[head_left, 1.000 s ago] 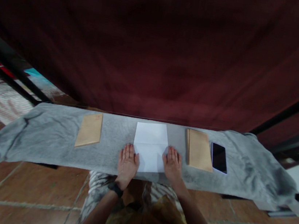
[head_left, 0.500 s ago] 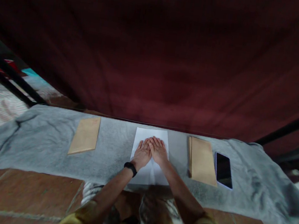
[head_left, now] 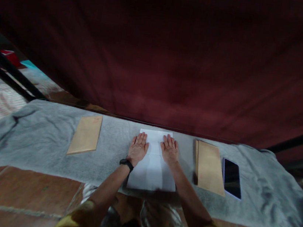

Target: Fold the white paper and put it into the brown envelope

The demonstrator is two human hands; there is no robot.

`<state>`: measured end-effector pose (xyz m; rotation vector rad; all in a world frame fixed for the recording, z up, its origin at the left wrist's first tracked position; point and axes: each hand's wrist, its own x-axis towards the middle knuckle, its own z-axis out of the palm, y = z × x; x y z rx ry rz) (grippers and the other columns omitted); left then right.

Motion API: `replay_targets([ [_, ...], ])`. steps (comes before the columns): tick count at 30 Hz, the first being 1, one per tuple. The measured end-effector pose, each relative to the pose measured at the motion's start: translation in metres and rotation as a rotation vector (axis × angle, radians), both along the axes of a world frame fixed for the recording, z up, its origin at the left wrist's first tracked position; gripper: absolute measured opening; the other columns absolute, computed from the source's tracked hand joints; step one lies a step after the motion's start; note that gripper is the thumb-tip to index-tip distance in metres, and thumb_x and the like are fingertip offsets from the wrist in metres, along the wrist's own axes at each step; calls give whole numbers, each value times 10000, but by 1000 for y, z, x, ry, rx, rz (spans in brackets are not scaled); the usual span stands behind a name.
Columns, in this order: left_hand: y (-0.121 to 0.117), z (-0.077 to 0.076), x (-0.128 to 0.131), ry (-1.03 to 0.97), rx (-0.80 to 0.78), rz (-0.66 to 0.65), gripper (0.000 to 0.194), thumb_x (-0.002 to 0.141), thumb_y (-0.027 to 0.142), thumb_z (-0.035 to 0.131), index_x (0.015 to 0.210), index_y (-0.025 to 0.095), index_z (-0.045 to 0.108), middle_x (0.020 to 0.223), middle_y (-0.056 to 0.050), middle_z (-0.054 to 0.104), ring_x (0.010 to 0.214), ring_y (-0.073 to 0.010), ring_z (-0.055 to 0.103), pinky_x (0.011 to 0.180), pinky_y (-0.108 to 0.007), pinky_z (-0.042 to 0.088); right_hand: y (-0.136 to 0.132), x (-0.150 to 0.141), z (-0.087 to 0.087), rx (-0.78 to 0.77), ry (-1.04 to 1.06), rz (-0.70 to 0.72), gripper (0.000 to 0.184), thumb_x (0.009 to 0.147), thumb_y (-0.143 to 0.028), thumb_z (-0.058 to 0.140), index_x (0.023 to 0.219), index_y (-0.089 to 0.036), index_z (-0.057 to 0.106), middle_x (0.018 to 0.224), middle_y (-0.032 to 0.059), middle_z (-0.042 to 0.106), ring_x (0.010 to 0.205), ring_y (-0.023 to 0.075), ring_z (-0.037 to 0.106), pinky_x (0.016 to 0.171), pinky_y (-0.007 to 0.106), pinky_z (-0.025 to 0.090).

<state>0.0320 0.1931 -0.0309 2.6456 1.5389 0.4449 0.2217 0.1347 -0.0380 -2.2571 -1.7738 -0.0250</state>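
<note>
A white sheet of paper [head_left: 152, 165] lies on a grey cloth [head_left: 42, 140] spread over a long narrow surface. My left hand [head_left: 138, 148] rests flat and open on the sheet's upper left part, a black band on its wrist. On the upper right part my right hand [head_left: 170, 150] lies flat, fingers stretched out. Both hands sit a little apart near the sheet's far edge and hold nothing.
A single brown envelope [head_left: 84, 140] lies to the left. A stack of brown envelopes [head_left: 209, 166] lies to the right, with a dark phone [head_left: 231, 177] beside it. A dark red curtain [head_left: 159, 55] hangs behind. Below is a tiled floor [head_left: 17, 196].
My hands went from the sheet's near corners to meet at its middle, then slid apart towards its far edge. The camera shifted a little.
</note>
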Motion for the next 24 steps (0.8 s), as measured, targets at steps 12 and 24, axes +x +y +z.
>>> replay_targets([
  [12, -3, 19, 5, 38, -46, 172, 591, 1005, 324, 299, 1532, 65, 364, 1590, -164, 370, 1505, -279, 287, 1252, -477, 152, 1, 9, 2, 89, 41, -143, 559, 1056, -364, 282, 1520, -75, 401, 1572, 178, 389, 1464, 323, 354, 1198, 534, 230],
  [24, 5, 12, 49, 53, -124, -110, 574, 998, 237, 271, 1564, 155, 320, 1617, -84, 347, 1529, -255, 221, 1248, -494, 166, 31, -18, 8, -40, 60, 196, 539, 1067, -354, 232, 1549, -150, 359, 1612, 84, 342, 1497, 229, 301, 1229, 440, 193],
])
